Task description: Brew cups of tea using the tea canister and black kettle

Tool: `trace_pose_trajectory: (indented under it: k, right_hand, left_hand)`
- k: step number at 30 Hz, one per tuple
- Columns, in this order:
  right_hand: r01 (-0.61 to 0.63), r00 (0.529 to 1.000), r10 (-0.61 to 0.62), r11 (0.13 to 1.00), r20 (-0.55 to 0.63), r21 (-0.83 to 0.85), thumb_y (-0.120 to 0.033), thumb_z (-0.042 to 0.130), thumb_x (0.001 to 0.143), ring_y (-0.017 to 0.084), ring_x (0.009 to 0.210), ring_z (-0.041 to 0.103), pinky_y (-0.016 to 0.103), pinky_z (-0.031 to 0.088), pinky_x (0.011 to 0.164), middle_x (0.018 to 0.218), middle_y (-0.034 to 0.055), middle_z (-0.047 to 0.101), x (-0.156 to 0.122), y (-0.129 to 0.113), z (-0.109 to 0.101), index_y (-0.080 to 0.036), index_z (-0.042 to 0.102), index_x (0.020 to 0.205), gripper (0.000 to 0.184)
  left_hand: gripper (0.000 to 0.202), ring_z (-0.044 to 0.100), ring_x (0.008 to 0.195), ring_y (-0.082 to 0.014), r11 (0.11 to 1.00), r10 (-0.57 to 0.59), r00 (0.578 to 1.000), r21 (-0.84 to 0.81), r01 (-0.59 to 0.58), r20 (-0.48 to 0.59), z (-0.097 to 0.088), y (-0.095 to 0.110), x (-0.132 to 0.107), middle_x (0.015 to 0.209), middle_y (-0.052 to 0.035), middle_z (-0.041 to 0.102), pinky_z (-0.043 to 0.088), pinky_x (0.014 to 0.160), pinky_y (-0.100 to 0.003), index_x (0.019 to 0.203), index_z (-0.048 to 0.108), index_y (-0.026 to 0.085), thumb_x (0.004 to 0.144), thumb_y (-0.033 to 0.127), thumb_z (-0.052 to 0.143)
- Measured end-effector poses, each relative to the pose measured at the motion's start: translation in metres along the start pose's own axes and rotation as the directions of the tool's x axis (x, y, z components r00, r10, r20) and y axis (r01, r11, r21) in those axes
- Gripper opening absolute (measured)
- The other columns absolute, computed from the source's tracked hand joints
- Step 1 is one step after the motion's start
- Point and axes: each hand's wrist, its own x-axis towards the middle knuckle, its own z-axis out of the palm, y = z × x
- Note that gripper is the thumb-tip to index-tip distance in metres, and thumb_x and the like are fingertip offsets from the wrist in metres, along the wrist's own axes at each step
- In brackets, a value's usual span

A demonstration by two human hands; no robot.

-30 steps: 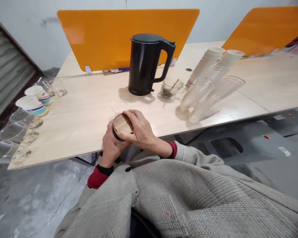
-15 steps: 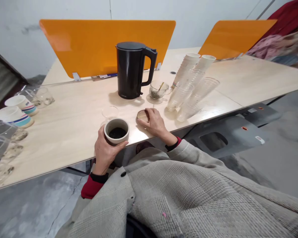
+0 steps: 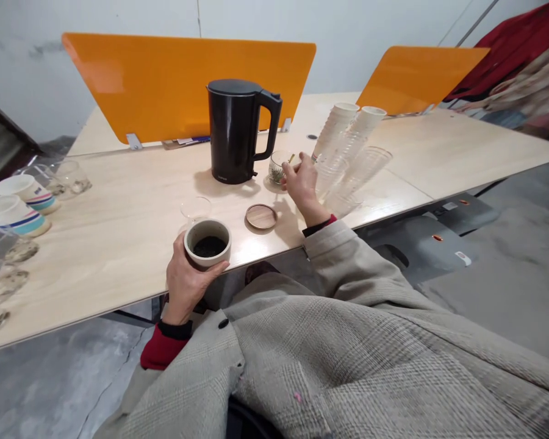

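My left hand (image 3: 190,283) is wrapped around a pale ceramic cup (image 3: 188,244) with dark contents, near the table's front edge. My right hand (image 3: 301,183) is at a small glass cup (image 3: 277,163), fingers apart, partly covering its right side. Whether the fingertips touch the glass is hard to tell. Inside it are dark green bits that look like tea leaves, and a thin golden handle sticks up. A round wooden lid or coaster (image 3: 261,217) lies flat on the table between my hands. Just behind the ceramic cup is a clear round glass piece (image 3: 196,208).
A black electric kettle (image 3: 233,134) stands left of the glass cup. Stacked plastic cups (image 3: 366,171) and paper cups (image 3: 333,128) lean at the right. More used cups (image 3: 25,213) line the table's left end. Orange dividers (image 3: 174,85) rise behind; a person (image 3: 531,79) is at far right.
My right hand has let go of the wooden disc and moved up and right to the glass cup. My left hand keeps holding the ceramic cup. The view has shifted slightly.
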Motion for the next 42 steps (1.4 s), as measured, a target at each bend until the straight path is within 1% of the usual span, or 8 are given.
trace_pose_trajectory:
  k: [3,6,10,16,20,24,31,42]
  right_hand:
    - [0.000,1.000,0.000,1.000,-0.004,0.007,-0.035,0.060,0.103,0.018,0.068,0.069,0.034,0.061,0.074,0.077,0.0006,0.066,0.015,-0.009,0.010,-0.016,0.067,0.111,0.022]
    - [0.000,1.000,0.001,0.998,-0.012,0.064,-0.028,0.052,0.106,0.013,0.058,0.063,0.028,0.055,0.065,0.069,-0.0037,0.060,0.013,-0.022,0.013,-0.021,0.061,0.089,0.020]
    - [0.133,0.979,-0.123,0.990,-0.163,0.051,-0.025,0.052,0.107,0.009,0.052,0.057,0.025,0.046,0.060,0.063,-0.0077,0.056,-0.008,-0.048,-0.008,-0.023,0.057,0.086,0.021]
    - [0.549,0.808,-0.435,0.800,-0.397,0.242,-0.033,0.050,0.111,0.010,0.052,0.058,0.025,0.042,0.051,0.068,-0.0067,0.058,-0.095,-0.106,-0.067,-0.025,0.067,0.100,0.022]
    - [0.585,0.787,-0.611,0.695,-0.085,0.418,-0.024,0.051,0.112,0.010,0.057,0.062,0.026,0.048,0.056,0.071,-0.0060,0.061,-0.144,-0.128,-0.089,-0.028,0.074,0.116,0.023]
    - [0.594,0.602,-0.732,0.678,0.319,0.433,-0.015,0.049,0.110,0.011,0.059,0.063,0.027,0.053,0.061,0.074,-0.0048,0.066,-0.156,-0.131,-0.082,-0.027,0.071,0.120,0.027]
    - [0.697,0.366,-0.792,0.581,0.488,0.421,-0.012,0.047,0.108,0.013,0.072,0.066,0.027,0.054,0.067,0.087,0.0007,0.071,-0.158,-0.122,-0.044,-0.024,0.064,0.118,0.023]
    - [0.615,0.405,-0.748,0.649,0.526,0.449,-0.020,0.047,0.112,0.011,0.072,0.067,0.025,0.052,0.068,0.085,-0.0012,0.073,-0.158,-0.122,-0.042,-0.023,0.065,0.113,0.018]
  left_hand:
    - [0.099,0.070,0.134,-0.0355,1.000,0.005,1.000,-0.019,-0.004,0.019,-0.001,0.002,0.000,0.148,-0.0130,0.068,0.059,0.110,-0.050,0.148,0.048,0.026,0.065,0.051,0.097]
    - [0.100,0.069,0.135,-0.0358,1.000,0.004,0.999,-0.028,-0.003,0.035,-0.002,0.003,-0.001,0.148,-0.0136,0.068,0.058,0.112,-0.051,0.148,0.048,0.026,0.066,0.054,0.097]
    - [0.102,0.068,0.135,-0.0369,1.000,-0.011,0.999,-0.019,0.012,0.049,-0.003,0.004,-0.002,0.149,-0.0140,0.066,0.059,0.110,-0.052,0.148,0.047,0.026,0.065,0.058,0.097]
    - [0.103,0.069,0.133,-0.0366,1.000,-0.003,0.999,-0.026,0.004,0.052,-0.003,0.003,-0.004,0.147,-0.0131,0.066,0.060,0.108,-0.052,0.149,0.047,0.027,0.065,0.058,0.098]
    - [0.104,0.068,0.135,-0.0364,0.999,-0.002,0.999,-0.039,0.004,0.051,-0.002,0.003,-0.005,0.148,-0.0134,0.066,0.058,0.110,-0.053,0.150,0.046,0.026,0.065,0.058,0.097]
    - [0.105,0.067,0.137,-0.0372,0.999,-0.015,0.998,-0.047,0.018,0.060,-0.002,0.004,-0.005,0.150,-0.0135,0.065,0.057,0.112,-0.054,0.150,0.047,0.026,0.064,0.059,0.098]
    - [0.100,0.069,0.132,-0.0358,0.995,-0.079,0.992,-0.053,0.084,0.099,-0.005,0.010,-0.005,0.148,-0.0106,0.066,0.059,0.106,-0.052,0.149,0.047,0.029,0.065,0.052,0.097]
    - [0.099,0.069,0.131,-0.0352,0.996,-0.075,0.992,-0.044,0.080,0.100,-0.005,0.012,-0.005,0.146,-0.0104,0.067,0.059,0.105,-0.052,0.149,0.046,0.028,0.066,0.047,0.097]
